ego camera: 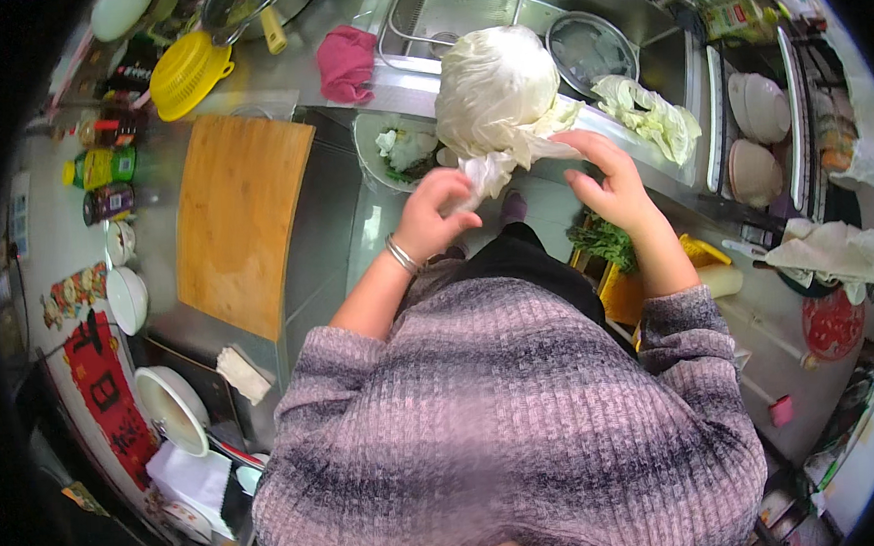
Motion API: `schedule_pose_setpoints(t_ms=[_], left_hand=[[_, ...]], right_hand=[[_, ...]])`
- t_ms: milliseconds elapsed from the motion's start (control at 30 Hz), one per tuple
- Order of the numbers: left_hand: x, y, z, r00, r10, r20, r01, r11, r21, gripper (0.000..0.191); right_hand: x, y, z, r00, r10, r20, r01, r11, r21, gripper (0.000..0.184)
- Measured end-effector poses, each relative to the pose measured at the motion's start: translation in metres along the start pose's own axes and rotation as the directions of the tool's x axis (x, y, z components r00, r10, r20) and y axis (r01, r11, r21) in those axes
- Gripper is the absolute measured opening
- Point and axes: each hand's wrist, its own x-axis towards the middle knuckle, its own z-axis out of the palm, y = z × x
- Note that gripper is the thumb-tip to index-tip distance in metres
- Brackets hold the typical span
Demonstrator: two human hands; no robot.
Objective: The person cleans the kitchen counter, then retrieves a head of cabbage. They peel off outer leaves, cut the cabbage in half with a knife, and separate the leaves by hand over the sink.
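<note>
A pale head of cabbage (498, 92) rests at the front edge of the sink, its loose outer leaves hanging towards me. My left hand (441, 210), with a silver bangle at the wrist, has its fingers curled around a drooping outer leaf (493, 175). On the other side, my right hand (606, 182) touches the edge of another leaf with its fingertips. Its thumb is apart from the fingers, and whether it pinches the leaf is unclear. A detached cabbage leaf (647, 117) lies on the sink edge to the right. Below the cabbage hangs a scrap bin (394, 153) with a plastic liner.
A wooden cutting board (245, 224) overhangs the left counter's edge. Near the sink are a pink cloth (347, 63), a yellow colander (189, 74) and a round metal-rimmed bowl (592, 51). Bowls (758, 108) fill a right-hand rack. Leafy greens (602, 242) stand low beside my right arm.
</note>
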Motion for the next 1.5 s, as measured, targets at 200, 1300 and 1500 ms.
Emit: schedule_pose_setpoints(t_ms=[200, 1300, 1500], left_hand=[[0.062, -0.019, -0.014, 0.717, -0.677, -0.165, 0.455, 0.634, -0.625, 0.054], [0.064, 0.025, -0.018, 0.925, -0.134, -0.356, 0.193, 0.972, 0.136, 0.057], [0.024, 0.058, -0.021, 0.890, 0.400, -0.220, -0.122, 0.671, 0.731, 0.068]], right_hand=[[0.027, -0.003, 0.020, 0.986, 0.112, 0.125, -0.114, 0.993, 0.007, 0.050], [0.015, 0.019, 0.014, 0.875, 0.034, -0.482, -0.122, 0.981, -0.152, 0.057], [-0.003, 0.020, 0.003, 0.846, 0.105, -0.524, -0.184, 0.978, -0.102, 0.048]])
